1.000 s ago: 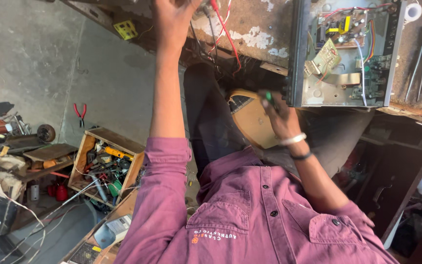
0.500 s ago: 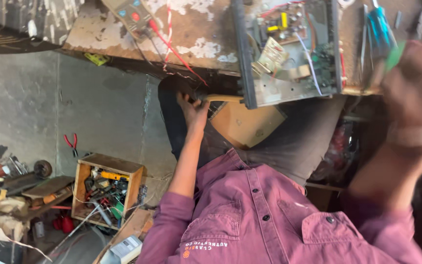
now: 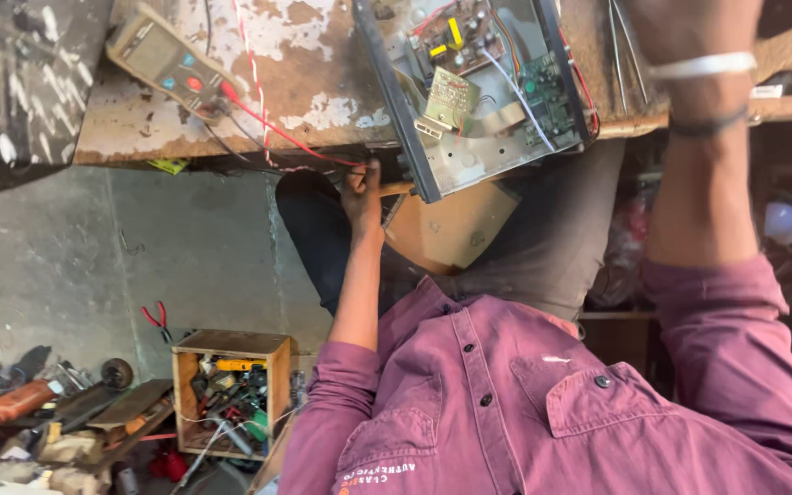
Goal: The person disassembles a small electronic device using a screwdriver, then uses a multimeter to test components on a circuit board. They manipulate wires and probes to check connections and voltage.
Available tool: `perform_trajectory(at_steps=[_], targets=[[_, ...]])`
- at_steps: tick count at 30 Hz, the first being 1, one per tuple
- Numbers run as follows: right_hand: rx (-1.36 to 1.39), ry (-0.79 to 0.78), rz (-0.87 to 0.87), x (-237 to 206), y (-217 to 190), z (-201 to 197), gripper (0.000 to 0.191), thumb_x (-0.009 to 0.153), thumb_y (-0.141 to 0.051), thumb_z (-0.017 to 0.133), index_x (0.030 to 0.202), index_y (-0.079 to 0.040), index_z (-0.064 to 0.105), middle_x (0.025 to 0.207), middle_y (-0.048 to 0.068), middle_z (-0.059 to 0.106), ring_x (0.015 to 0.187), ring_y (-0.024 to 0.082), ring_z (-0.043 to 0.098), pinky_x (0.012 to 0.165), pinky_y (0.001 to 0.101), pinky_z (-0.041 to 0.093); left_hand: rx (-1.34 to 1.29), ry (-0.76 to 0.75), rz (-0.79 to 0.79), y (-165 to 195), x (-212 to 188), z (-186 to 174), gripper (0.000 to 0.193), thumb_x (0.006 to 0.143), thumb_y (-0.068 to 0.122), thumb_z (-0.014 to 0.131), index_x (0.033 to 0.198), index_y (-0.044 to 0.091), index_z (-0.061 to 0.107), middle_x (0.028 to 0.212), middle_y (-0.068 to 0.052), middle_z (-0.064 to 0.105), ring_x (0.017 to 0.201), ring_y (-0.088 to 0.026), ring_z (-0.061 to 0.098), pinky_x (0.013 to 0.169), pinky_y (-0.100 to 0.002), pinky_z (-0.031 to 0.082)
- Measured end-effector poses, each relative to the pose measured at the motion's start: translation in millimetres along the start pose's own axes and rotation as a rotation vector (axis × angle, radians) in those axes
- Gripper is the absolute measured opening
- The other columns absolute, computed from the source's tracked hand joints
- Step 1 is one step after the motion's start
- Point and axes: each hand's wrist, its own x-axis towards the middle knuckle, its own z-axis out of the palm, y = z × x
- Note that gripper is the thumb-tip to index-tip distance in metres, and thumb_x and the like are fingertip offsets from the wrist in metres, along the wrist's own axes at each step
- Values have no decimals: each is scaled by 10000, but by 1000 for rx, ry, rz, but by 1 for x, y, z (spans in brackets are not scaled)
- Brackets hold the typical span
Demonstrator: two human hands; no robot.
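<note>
My left hand (image 3: pixel 361 194) is at the front edge of the worn wooden bench (image 3: pixel 323 101), fingers closed on a short wooden handle (image 3: pixel 398 189) that pokes out beside an open metal chassis (image 3: pixel 469 160). The chassis lies on the bench, with circuit boards (image 3: pixel 456 92) and wires exposed. My right hand (image 3: pixel 680 23) reaches up over the bench's right end. It is cut off by the top edge, so only the wrist with a white bangle and a dark band shows. A yellow-grey multimeter (image 3: pixel 169 62) lies at the bench's left, its red lead running toward my left hand.
A tan box (image 3: pixel 456 234) rests on my lap under the bench. On the floor at the left stand a wooden box of tools (image 3: pixel 231 394), red pliers (image 3: pixel 156 319) and an orange power tool (image 3: pixel 18 401) among scrap. Thin metal rods (image 3: pixel 621 46) lie right of the chassis.
My left hand came down from the benchtop to its front edge and closed on the handle. My right hand rose from my lap to the bench's right end. The view shifted.
</note>
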Motion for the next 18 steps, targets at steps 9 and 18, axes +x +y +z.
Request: perform_trajectory(at_steps=[9,18], targets=[[862,162,384,-98,-153,-95,89,919,-131,665,833,-107,664,799,62,698,725,219,692,665,329,542,-241,90,-127,-8,0,3,367,935,302,686,1161,14,649,1084,-125,707,945,-231,688,829,-396,552],[1096,-279,95,-134,-208,-21,692,695,-300,775,1312,-35,607,1252,258,624,1124,431,526,960,487,419,-709,-267,-310,129,-154,21,426,1117,396,455,786,153,340,605,19,228,505,-114,253,546,-319,270]])
